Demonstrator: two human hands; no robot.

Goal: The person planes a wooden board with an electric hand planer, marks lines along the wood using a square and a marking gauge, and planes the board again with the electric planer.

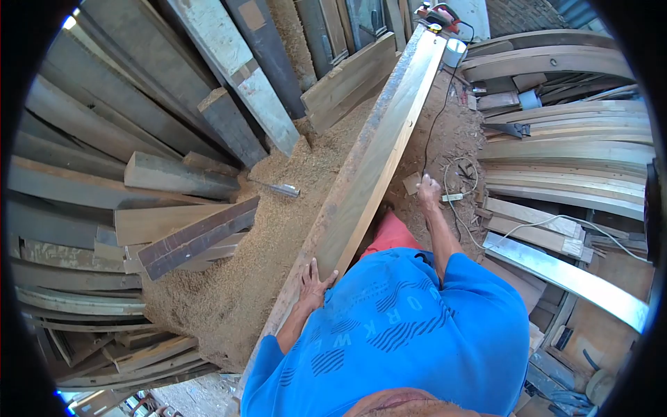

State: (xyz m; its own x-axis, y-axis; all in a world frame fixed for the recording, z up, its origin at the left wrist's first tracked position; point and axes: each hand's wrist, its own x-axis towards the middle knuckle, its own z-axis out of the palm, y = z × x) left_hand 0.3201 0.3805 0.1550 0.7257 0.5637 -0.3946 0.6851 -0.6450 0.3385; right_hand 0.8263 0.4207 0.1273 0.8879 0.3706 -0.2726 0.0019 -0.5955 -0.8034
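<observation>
A long pale wooden board [361, 203] lies lengthwise along a narrow, worn bench beam [326, 222]. My left hand [316, 283] rests on the board's near end, its fingers spread against the wood. Out to the right of the board, my right hand [429, 190] is closed, fingers curled in, and I cannot tell what it holds. A small flat piece of wood [413, 183] shows right beside its knuckles. The dark power cord [435, 125] runs down to this hand. At the board's far end sits a red and black power tool [439, 15].
Sawdust [229, 299] is heaped left of the bench. Timber planks [90, 132] lean and lie at left; more stacked boards [563, 149] fill the right side. A white cylindrical container [455, 52] stands beyond the board. A white cable [542, 222] crosses the wood at right.
</observation>
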